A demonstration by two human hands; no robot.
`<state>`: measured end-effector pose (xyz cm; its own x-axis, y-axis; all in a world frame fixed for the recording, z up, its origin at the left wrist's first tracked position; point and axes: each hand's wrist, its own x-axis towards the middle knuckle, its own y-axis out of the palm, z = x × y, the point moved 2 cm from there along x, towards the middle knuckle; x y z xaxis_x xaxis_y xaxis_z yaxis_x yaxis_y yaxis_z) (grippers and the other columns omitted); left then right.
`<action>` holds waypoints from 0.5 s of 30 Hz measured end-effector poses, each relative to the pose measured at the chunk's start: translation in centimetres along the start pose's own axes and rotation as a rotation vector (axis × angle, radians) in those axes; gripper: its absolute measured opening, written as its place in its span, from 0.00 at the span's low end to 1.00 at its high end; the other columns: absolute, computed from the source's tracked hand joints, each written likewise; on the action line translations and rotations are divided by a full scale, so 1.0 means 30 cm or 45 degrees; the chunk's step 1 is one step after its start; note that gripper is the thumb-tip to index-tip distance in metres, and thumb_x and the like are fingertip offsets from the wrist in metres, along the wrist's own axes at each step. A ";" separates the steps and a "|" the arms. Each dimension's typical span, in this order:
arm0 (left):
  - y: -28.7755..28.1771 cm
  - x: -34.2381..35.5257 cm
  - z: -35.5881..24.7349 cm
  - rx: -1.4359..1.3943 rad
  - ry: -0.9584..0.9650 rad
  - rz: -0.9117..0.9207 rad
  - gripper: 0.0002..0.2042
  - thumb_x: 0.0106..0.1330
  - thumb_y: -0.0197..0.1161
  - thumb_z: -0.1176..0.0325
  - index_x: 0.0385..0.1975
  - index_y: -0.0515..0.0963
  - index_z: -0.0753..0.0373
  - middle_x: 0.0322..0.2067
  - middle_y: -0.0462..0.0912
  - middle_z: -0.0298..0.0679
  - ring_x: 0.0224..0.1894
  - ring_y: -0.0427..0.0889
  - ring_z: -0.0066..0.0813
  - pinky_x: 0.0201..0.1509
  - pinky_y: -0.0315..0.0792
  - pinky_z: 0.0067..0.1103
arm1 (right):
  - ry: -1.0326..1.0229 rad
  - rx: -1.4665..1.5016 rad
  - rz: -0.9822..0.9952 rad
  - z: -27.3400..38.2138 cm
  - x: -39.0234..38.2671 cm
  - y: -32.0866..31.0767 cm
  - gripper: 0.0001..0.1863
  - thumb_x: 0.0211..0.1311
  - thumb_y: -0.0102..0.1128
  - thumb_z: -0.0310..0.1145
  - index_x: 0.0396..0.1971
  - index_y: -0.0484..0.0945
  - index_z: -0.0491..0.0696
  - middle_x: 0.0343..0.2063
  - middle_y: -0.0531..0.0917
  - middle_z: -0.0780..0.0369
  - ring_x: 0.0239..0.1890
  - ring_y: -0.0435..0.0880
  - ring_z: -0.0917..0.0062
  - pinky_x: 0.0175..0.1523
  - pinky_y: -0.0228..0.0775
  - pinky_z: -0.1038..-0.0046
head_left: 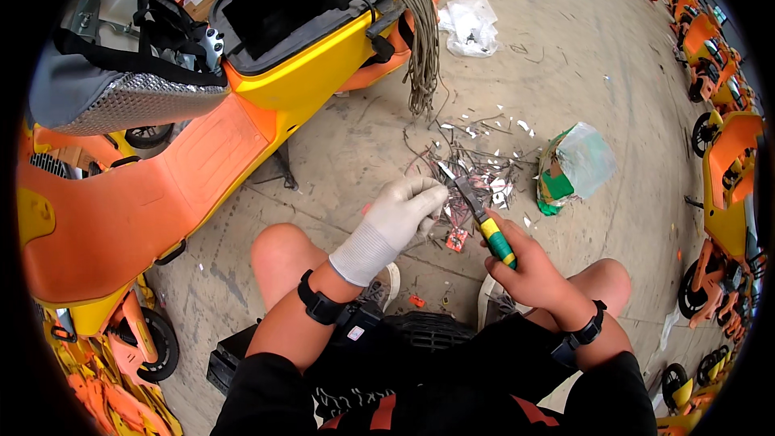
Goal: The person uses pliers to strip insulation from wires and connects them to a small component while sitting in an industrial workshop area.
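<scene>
My left hand (401, 214), in a pale knitted glove, is closed with its fingertips pinched together. What they hold, if anything, is too small to make out. Bare and wrapped around the green and yellow handles, my right hand (529, 262) grips a pair of pliers (494, 236). The dark metal head of the pliers points up and left, close to the left fingertips. A small white piece (446, 169) shows at the tip of the pliers. Below both hands, cut wires and white scraps (496, 187) lie scattered on the floor, with a small red piece (457, 240) among them.
An orange and yellow scooter (153, 169) stands at my left, its seat tipped open. A bundle of grey cables (424, 56) hangs over its end. A torn bag (577, 165) sits right of the scraps. Clear plastic (470, 24) lies farther off. More scooters (731, 186) line the right.
</scene>
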<state>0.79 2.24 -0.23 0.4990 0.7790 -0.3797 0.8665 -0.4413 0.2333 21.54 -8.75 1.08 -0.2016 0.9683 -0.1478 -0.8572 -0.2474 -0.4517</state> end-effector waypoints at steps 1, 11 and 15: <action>-0.001 -0.002 0.009 -0.110 -0.050 0.024 0.10 0.72 0.60 0.64 0.39 0.77 0.67 0.26 0.75 0.28 0.21 0.69 0.14 0.25 0.65 0.16 | -0.036 -0.042 -0.026 0.002 -0.001 0.000 0.35 0.59 0.57 0.21 0.70 0.62 0.43 0.51 0.76 0.55 0.52 0.78 0.66 0.58 0.69 0.69; -0.016 0.002 0.045 -0.264 -0.121 0.177 0.12 0.72 0.60 0.61 0.37 0.76 0.66 0.25 0.74 0.30 0.21 0.68 0.14 0.24 0.63 0.16 | -0.189 -0.382 -0.172 -0.004 -0.010 0.000 0.37 0.58 0.58 0.21 0.70 0.62 0.43 0.52 0.76 0.50 0.52 0.79 0.57 0.58 0.70 0.66; -0.001 -0.006 0.016 -0.107 -0.063 0.149 0.11 0.73 0.59 0.62 0.37 0.76 0.64 0.25 0.74 0.28 0.22 0.68 0.14 0.26 0.64 0.15 | 0.010 -0.138 -0.056 0.000 -0.014 -0.016 0.33 0.59 0.57 0.21 0.67 0.66 0.42 0.47 0.80 0.55 0.47 0.82 0.68 0.53 0.73 0.69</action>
<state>0.69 1.91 -0.58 0.5984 0.7006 -0.3888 0.7992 -0.4875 0.3516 22.03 -9.04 1.36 -0.1609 0.9780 -0.1325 -0.8088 -0.2076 -0.5502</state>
